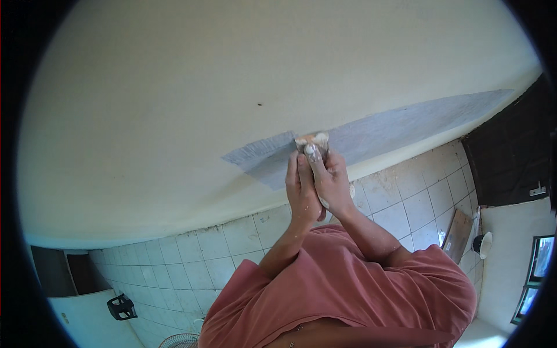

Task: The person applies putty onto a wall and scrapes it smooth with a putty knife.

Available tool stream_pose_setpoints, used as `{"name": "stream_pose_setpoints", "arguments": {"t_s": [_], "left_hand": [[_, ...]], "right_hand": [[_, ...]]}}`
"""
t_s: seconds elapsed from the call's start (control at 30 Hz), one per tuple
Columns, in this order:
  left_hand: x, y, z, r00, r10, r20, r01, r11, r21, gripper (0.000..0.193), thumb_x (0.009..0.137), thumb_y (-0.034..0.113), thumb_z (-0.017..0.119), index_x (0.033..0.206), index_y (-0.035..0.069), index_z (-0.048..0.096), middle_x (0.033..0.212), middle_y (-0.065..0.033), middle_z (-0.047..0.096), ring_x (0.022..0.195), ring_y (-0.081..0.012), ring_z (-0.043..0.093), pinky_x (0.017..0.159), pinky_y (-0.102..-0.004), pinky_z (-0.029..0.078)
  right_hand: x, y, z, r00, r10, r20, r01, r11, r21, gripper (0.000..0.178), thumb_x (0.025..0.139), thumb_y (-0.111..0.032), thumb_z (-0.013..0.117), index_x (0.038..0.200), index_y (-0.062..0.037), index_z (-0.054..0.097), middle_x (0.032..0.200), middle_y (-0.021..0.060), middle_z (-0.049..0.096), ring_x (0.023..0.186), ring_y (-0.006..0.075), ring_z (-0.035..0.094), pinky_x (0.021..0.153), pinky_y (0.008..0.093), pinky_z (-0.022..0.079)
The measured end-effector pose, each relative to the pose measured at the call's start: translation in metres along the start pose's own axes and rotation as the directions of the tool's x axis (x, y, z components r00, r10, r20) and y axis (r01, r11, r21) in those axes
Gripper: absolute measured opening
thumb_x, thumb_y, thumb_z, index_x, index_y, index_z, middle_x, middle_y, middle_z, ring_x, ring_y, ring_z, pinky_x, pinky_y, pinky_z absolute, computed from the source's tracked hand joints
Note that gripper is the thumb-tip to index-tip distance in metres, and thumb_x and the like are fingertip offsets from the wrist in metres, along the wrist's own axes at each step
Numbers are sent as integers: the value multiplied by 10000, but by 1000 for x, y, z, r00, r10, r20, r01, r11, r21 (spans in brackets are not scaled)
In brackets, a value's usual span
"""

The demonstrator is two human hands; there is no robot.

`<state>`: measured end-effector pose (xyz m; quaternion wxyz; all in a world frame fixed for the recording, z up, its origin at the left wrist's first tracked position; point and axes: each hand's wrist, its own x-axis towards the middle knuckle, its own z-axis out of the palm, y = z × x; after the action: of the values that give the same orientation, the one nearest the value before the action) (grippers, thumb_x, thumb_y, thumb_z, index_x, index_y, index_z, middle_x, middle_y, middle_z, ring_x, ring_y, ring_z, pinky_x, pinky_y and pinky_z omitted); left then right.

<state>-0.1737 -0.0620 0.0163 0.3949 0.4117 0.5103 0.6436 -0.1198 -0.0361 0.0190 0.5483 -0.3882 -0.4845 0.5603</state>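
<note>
Both my hands are closed together round the handle of a putty scraper (313, 139), its wide blade smeared with white and brown. My left hand (301, 188) wraps it from the left. My right hand (331, 180) grips from the right, thumb laid up toward the blade and spotted with white. The handle is mostly hidden by my fingers. The blade lies at the cream wall (174, 87), over a long grey patch (400, 124) that runs out on both sides of it. Streaky edges show on the patch's left part.
Below the wall spreads a stained white tile floor (185, 261). On the right are a dark door (513, 145), a wooden board (458, 236) and a black-and-white bucket (483, 245). A black plastic stool (121, 307) stands at lower left, with a fan (180, 341) nearer me.
</note>
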Motion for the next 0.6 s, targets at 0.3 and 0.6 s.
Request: {"name": "stream_pose_setpoints", "arguments": {"t_s": [0.3, 0.6], "left_hand": [[7, -2, -10, 999, -4, 51, 5, 1000, -15, 342, 959, 303, 327, 1086, 17, 463, 905, -68, 493, 797, -142, 468, 703, -288, 401], [10, 8, -9, 998, -10, 62, 11, 1000, -8, 327, 961, 303, 308, 1007, 25, 473, 849, -73, 501, 761, -143, 474, 701, -287, 397]], "right_hand": [[7, -3, 4, 1000, -4, -17, 5, 1000, 14, 233, 912, -176, 444, 956, 20, 563, 655, 28, 547, 602, 55, 452, 545, 233, 403], [5, -1, 7, 999, -34, -24, 34, 999, 10, 231, 916, -179, 443, 934, 22, 555, 649, 17, 536, 587, 58, 445, 532, 232, 396]]}}
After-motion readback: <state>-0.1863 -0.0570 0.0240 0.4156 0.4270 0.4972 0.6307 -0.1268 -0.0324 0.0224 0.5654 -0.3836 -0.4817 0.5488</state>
